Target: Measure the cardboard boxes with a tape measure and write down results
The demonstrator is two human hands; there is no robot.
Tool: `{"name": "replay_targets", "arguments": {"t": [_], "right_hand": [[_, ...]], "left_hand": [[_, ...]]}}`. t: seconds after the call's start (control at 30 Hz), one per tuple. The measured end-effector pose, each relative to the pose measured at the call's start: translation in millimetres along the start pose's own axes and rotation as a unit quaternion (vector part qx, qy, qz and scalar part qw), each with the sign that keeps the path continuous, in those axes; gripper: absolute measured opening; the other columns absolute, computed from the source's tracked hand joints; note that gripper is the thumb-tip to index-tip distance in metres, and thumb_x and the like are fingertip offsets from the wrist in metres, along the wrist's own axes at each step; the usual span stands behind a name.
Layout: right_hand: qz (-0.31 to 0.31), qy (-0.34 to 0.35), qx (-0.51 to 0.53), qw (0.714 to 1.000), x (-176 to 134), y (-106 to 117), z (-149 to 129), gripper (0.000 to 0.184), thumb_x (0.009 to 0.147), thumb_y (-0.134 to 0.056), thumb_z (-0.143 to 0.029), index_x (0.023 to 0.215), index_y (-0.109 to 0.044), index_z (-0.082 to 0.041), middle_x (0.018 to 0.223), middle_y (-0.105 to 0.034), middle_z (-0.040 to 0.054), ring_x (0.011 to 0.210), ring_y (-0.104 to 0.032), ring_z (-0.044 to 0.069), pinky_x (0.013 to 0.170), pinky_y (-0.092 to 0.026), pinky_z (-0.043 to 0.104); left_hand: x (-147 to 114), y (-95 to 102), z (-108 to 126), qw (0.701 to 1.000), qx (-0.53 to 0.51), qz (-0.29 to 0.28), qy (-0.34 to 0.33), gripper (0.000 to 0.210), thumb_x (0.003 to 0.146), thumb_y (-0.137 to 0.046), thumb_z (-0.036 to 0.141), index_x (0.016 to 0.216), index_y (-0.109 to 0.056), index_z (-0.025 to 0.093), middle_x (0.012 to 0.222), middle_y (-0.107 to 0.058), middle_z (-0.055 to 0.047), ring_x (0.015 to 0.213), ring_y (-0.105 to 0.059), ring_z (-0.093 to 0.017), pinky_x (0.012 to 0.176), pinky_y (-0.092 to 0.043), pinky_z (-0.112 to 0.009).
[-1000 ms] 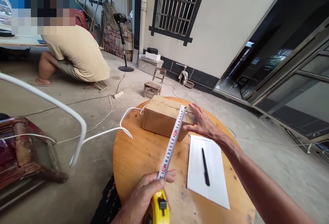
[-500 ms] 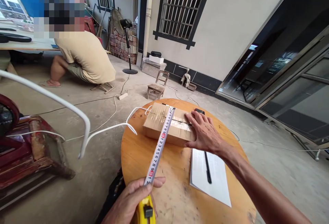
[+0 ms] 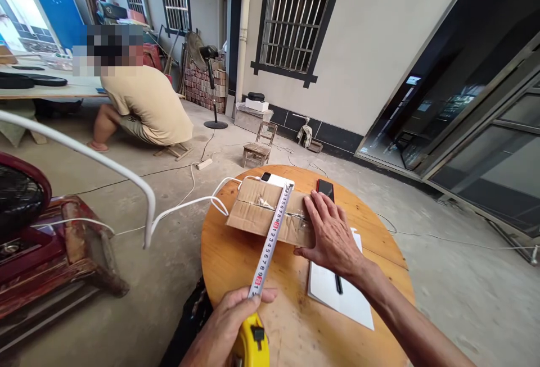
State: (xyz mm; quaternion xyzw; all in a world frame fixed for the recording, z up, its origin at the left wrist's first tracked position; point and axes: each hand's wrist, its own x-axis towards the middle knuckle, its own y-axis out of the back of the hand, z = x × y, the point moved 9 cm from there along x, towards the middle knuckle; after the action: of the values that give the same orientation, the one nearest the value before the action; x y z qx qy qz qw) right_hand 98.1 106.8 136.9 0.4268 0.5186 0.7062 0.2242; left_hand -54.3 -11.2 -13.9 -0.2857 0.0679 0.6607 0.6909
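My left hand [image 3: 230, 322] is closed around a yellow tape measure [image 3: 255, 347], its thumb by the base of the drawn-out blade [image 3: 266, 249]. That blade slants across a brown cardboard box [image 3: 257, 207], its end hook near the far edge. My right hand [image 3: 333, 238] grips the box's right end, fingers over the top and thumb at the near edge. The box is tilted, its taped top face turned towards me. White paper sheets [image 3: 343, 308] lie close to my right wrist, with a black pen [image 3: 338, 284] partly hidden under the hand.
On the round wooden table [image 3: 291, 311] are a dark phone [image 3: 325, 189] and a white device [image 3: 276, 179] with a cable. A white tube frame [image 3: 105, 159] and red fan [image 3: 21, 204] stand left. A small wooden chair [image 3: 258, 150] and a squatting person [image 3: 147, 105] are beyond.
The box has tipped towards me under my right hand, uncovering the white device behind it. The blade still lies across its top. My view has shifted slightly.
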Motion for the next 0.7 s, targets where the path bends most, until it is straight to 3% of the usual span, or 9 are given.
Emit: {"name": "replay_targets", "arguments": {"t": [0.1,0.2,0.47,0.7], "right_hand": [[-0.010,0.006,0.000,1.000,6.3,0.5,2.7,0.104,0.060,-0.075,-0.051,0.145,-0.026,-0.015,0.149,-0.031,0.0196,0.135,-0.026,0.039,0.104,-0.028,0.055],[-0.019,0.009,-0.001,1.000,10.1,-1.0,5.2,0.101,0.061,-0.073,-0.049,0.145,-0.027,-0.016,0.149,-0.031,0.0199,0.135,-0.026,0.039,0.103,-0.029,0.056],[-0.024,0.015,-0.012,1.000,11.2,-2.0,4.6,0.102,0.063,-0.072,-0.052,0.145,-0.025,-0.014,0.149,-0.030,0.0207,0.134,-0.026,0.039,0.102,-0.030,0.054],[-0.023,0.026,-0.011,0.999,12.9,-1.1,4.7,0.103,0.063,-0.072,-0.054,0.145,-0.025,-0.013,0.148,-0.031,0.0204,0.133,-0.026,0.039,0.103,-0.029,0.054]], "left_hand": [[1.9,4.3,-2.6,1.000,0.006,0.018,-0.013,0.038,0.072,-0.068,0.047,0.097,-0.075,0.019,0.113,-0.069,-0.010,0.106,-0.061,-0.029,0.088,-0.047,-0.032],[3.5,2.7,-6.6,1.000,0.013,0.013,-0.014,0.042,0.072,-0.067,0.051,0.100,-0.075,0.020,0.121,-0.066,-0.009,0.112,-0.058,-0.032,0.093,-0.045,-0.037],[8.5,-1.8,-9.7,0.999,0.021,0.006,-0.030,0.040,0.066,-0.071,0.054,0.090,-0.076,0.024,0.114,-0.071,-0.009,0.127,-0.046,-0.034,0.110,-0.030,-0.039],[6.8,0.2,-10.8,0.999,0.025,0.011,-0.043,0.040,0.066,-0.070,0.053,0.091,-0.076,0.023,0.115,-0.070,-0.008,0.128,-0.046,-0.033,0.110,-0.030,-0.036]]}}
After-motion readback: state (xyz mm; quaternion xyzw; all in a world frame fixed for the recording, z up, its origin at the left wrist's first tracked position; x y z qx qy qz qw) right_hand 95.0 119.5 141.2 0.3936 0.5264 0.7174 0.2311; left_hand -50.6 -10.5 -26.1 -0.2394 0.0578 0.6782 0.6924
